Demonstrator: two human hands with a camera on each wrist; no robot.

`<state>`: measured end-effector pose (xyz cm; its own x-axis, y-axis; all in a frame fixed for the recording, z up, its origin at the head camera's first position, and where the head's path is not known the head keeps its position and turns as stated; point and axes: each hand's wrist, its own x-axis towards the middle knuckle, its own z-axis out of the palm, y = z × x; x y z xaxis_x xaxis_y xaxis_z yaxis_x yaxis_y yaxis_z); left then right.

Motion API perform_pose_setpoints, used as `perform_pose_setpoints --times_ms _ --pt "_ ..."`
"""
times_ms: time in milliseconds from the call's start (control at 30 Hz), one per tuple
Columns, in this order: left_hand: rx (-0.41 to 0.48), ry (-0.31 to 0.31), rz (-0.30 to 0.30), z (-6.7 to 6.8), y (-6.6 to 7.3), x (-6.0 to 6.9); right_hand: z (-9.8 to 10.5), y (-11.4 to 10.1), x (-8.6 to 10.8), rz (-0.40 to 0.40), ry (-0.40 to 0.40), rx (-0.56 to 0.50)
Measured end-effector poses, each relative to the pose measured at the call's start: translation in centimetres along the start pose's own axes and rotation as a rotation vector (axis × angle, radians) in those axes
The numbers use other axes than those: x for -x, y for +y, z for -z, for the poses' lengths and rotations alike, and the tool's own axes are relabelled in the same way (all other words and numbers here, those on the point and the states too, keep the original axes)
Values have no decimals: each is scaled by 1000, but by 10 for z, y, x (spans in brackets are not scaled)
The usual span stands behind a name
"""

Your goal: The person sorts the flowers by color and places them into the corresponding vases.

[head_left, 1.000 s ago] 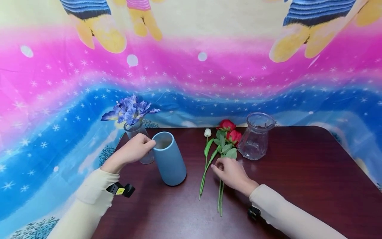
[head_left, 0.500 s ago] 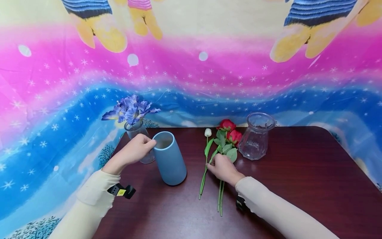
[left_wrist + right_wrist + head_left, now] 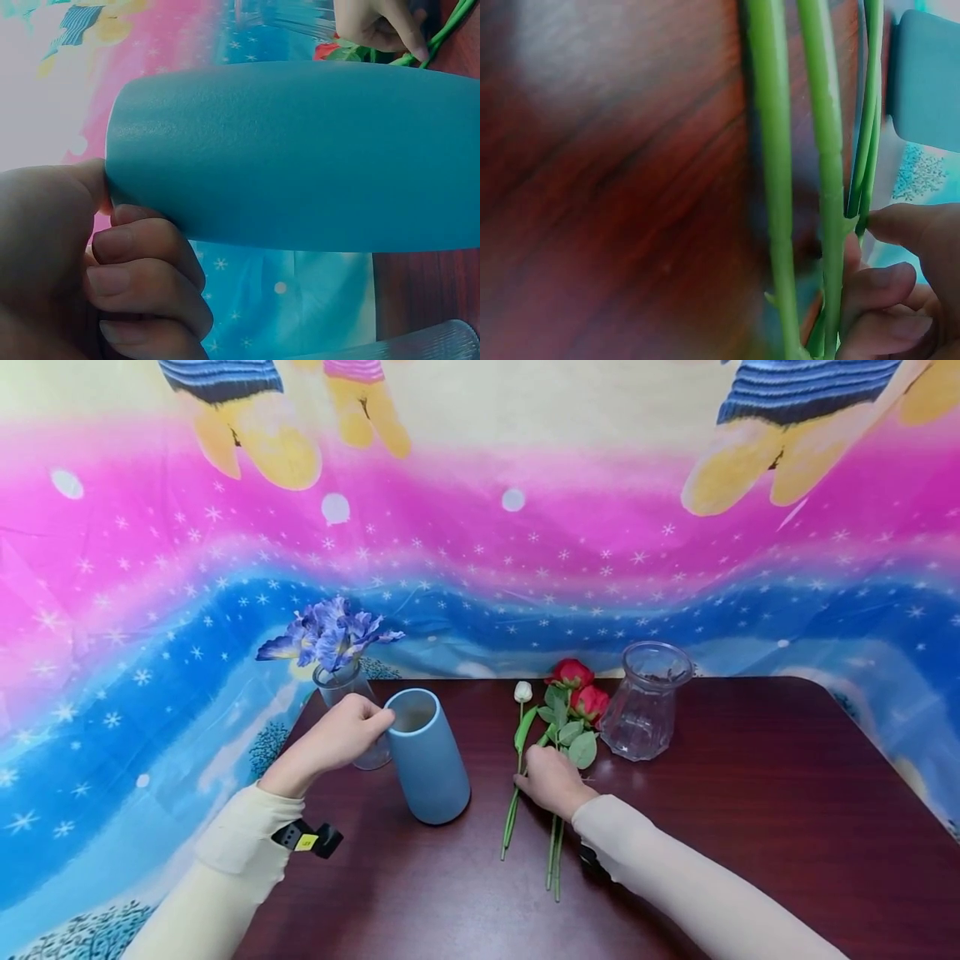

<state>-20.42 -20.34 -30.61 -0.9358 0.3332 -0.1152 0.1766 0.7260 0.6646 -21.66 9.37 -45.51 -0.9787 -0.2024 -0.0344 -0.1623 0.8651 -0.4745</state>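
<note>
My left hand (image 3: 337, 737) pinches the rim of the blue-grey vase (image 3: 431, 768), which stands upright; in the left wrist view thumb and forefinger meet at the rim of the vase (image 3: 300, 157). My right hand (image 3: 553, 779) is at the stems of the white tulip (image 3: 522, 692), lying on the table. In the right wrist view the thumb of my right hand (image 3: 900, 277) touches the thin tulip stems (image 3: 867, 150), with curled fingers beside them. Two thicker rose stems (image 3: 825, 142) run past the hand. The red roses (image 3: 588, 702) lie just right of the tulip.
A clear glass vase (image 3: 637, 718) stands behind the roses on the right. Another glass vase (image 3: 372, 754) with blue-purple flowers (image 3: 330, 635) is behind my left hand. The dark red table (image 3: 757, 777) meets a printed cloth (image 3: 450, 543) at its back edge.
My right hand has moved left from above the rose stems to the tulip stems, its fingertips coming onto them. My left hand and the blue-grey vase have stayed in place.
</note>
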Motion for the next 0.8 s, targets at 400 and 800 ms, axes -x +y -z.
perform_pose_setpoints --times_ms 400,800 --pt "-4 13 -6 -1 1 2 8 5 -11 -68 -86 -203" --pt "-5 26 -3 -1 2 3 27 9 1 -218 -109 -674"
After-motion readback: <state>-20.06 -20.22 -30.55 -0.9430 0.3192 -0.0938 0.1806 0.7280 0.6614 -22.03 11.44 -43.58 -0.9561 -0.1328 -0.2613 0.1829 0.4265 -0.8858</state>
